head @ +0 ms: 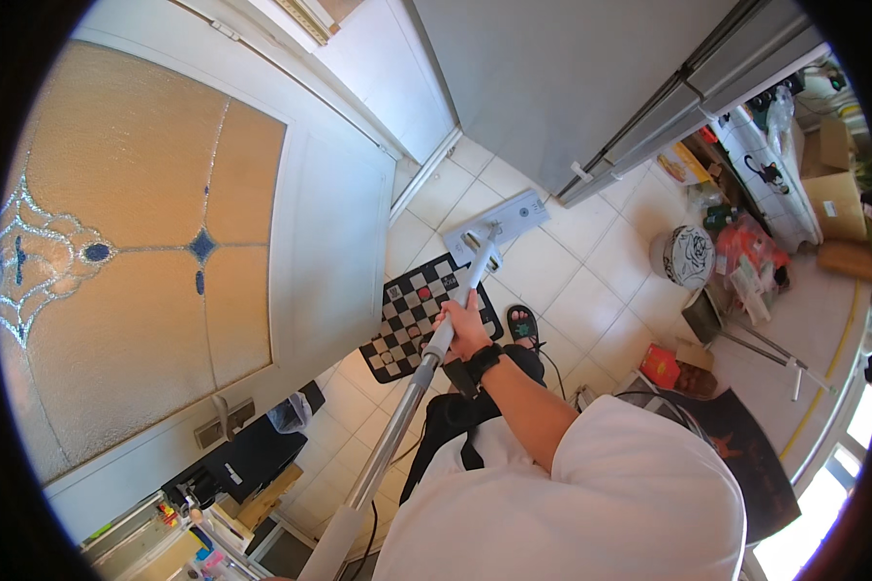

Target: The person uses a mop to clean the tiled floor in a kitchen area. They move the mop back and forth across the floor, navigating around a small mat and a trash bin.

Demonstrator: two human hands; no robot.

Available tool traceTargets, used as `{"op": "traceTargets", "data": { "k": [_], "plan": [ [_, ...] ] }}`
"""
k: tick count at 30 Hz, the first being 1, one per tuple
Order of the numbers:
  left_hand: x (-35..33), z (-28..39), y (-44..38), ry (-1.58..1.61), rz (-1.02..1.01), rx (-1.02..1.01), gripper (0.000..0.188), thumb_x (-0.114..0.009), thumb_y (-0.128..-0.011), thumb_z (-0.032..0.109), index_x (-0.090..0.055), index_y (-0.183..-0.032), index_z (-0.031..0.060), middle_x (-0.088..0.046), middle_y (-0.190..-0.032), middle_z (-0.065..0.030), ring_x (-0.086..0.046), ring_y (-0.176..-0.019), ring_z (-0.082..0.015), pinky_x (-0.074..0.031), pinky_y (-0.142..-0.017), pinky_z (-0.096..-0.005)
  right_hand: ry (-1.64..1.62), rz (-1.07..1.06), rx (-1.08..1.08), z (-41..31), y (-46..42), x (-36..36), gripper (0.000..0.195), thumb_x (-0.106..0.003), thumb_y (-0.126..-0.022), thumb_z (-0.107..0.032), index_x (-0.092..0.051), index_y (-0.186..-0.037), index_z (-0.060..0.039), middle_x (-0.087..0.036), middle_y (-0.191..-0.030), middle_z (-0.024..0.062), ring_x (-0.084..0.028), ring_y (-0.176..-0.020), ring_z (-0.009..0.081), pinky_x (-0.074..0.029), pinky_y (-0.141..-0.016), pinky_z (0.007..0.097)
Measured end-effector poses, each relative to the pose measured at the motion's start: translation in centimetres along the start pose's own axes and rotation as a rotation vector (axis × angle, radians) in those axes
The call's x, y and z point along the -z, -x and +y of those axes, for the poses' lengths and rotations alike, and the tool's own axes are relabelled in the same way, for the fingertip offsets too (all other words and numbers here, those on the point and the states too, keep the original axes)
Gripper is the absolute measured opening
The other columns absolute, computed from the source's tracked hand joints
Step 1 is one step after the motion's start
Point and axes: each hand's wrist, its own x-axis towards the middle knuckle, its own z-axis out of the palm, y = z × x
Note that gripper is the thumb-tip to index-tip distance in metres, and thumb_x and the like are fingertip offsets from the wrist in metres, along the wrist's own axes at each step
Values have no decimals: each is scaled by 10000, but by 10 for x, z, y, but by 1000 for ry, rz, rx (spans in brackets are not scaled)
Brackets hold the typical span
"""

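Note:
My right hand point(467, 328), with a black watch on its wrist, is closed around the pale upper grip of a long telescopic pole point(400, 417). The pole slants from the bottom edge up to a flat grey mop head point(509, 221), which lies on the tiled floor near the grey cabinet or refrigerator. Part of the head is beside the far edge of a black-and-white checkered mat point(414, 323). Of my left hand, at most a sliver of skin shows at the bottom edge by the pole's lower end; its hold is hidden.
A white door with patterned glass point(240, 218) stands at the left, partly over the mat. A grey refrigerator-like body point(552, 80) is ahead. At the right are a round patterned bin point(683, 256), plastic bags point(748, 247) and cardboard boxes point(834, 196). A dark cable point(552, 367) runs near my sandaled foot.

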Motion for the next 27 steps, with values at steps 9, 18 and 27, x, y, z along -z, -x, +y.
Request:
{"op": "traceTargets", "data": {
  "k": [9,18,27],
  "plan": [
    [-58,-12,0,-211,73,-17,373,-529,-920,303,-541,-712,-6,-495,-527,-75,-490,-456,-195,-493,-427,-341,105,-233,37,-12,-81,-71,557,-518,-796,45,-297,-1250,-192,-470,-745,102,-490,-559,212,-451,-465,370],
    [-113,-26,-23,-22,-303,-27,279,-619,-870,204,-583,-717,-26,-537,-556,-85,-564,-519,-232,-545,-494,-371,155,-269,-26,-42,-91,6,557,-508,-812,33,-279,-1263,-199,-472,-685,93,-499,-530,206,-451,-437,372],
    [-62,3,5,36,-185,-63,276,-655,-852,195,-565,-725,-35,-582,-633,-105,-522,-486,-208,-497,-462,-358,136,-170,32,-41,-35,-5,712,-510,-771,57,-175,-1350,-187,-466,-705,101,-495,-502,214,-443,-414,378]
  ]
}}
